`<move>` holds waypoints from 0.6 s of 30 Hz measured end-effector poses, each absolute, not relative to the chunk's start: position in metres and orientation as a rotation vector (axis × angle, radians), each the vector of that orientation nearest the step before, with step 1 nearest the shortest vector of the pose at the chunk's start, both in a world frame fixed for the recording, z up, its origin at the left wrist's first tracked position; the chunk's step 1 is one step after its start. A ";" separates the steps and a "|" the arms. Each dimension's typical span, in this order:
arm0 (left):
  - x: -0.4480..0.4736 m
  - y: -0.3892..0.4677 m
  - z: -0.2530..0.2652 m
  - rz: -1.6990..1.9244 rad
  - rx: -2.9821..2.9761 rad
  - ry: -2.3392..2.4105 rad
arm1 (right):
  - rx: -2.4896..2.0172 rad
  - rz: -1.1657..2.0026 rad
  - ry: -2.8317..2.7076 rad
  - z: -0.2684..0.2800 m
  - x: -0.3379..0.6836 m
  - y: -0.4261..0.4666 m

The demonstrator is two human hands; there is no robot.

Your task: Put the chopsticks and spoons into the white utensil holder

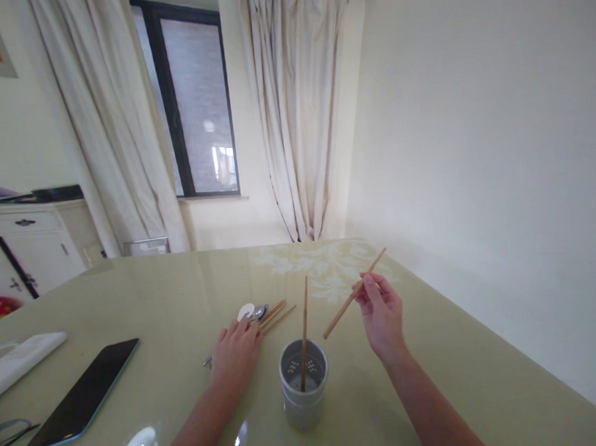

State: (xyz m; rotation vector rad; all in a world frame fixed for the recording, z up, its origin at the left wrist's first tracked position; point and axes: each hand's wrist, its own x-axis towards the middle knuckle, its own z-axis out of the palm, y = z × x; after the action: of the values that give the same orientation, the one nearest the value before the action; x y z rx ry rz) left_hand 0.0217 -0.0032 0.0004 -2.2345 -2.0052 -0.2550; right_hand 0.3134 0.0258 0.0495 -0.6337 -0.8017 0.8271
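My right hand (381, 310) is closed on a wooden chopstick (343, 307), pinched between thumb and fingers. It slants in the air, its lower end above and to the right of a grey metal cup (306, 409). Inside this cup, which has small holes in its bottom, one chopstick (305, 329) leans upright. Left of the cup, my left hand (238, 359) is curled over a small pile of utensils on the table. Several chopsticks (275, 314) and a metal spoon (259, 311) stick out past its fingers; the fingertips are partly hidden. A white round piece (245, 311) lies beside the spoon.
On the glass-topped table (182, 295), a black phone or tablet (85, 397) lies at the left, near a white flat object (28, 357) and eyeglasses (9, 434). A wall (500, 172) runs along the right side. Curtains (302, 116) and a window stand behind.
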 end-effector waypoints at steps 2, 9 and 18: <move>0.024 -0.004 0.001 -0.273 -2.258 -2.009 | -0.647 0.854 -0.948 0.047 0.301 0.018; 0.030 -0.004 -0.005 -0.322 -2.407 -1.986 | -0.794 0.973 -1.317 0.030 0.268 0.003; 0.051 -0.010 -0.009 -1.183 -2.615 -1.932 | -1.012 1.189 -1.397 -0.010 0.254 0.025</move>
State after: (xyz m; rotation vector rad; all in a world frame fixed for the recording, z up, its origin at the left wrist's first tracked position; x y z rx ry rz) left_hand 0.0507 -0.0100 -0.0093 -2.6154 -1.9317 -1.1834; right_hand 0.2539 0.0250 -0.0105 -1.0123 -1.3967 1.1888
